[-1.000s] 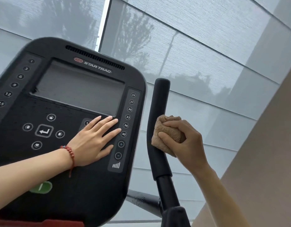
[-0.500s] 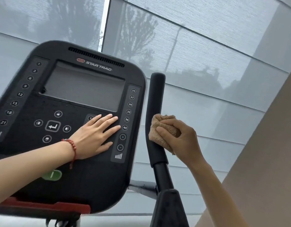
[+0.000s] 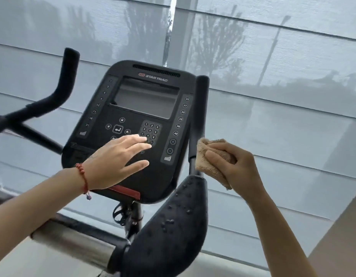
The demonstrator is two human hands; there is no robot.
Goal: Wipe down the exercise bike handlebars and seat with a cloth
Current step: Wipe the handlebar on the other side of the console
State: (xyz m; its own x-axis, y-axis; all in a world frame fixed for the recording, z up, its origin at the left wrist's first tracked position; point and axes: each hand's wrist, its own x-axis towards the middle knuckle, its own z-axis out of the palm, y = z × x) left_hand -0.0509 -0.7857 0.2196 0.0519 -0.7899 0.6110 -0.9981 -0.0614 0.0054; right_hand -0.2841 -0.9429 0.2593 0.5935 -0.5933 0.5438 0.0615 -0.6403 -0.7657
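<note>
Bike console between two handlebars, cloth at the right one.

The left handlebar [image 3: 59, 92] curves up at the far left with bare window blind [image 3: 273, 76] behind it and free room around its tip. The left hand [image 3: 115, 162], a red bracelet [image 3: 83, 176] on its wrist, lies with fingers straight over the lower face of the console [image 3: 145, 108] — near the keypad. Just past the console's right edge stands the right handlebar [image 3: 201, 108]; the right hand [image 3: 233, 166] grips a bunched tan cloth [image 3: 209, 162] against its lower end. Below, a wet black pad [image 3: 173, 226] — droplets on it — fills the foreground.
</note>
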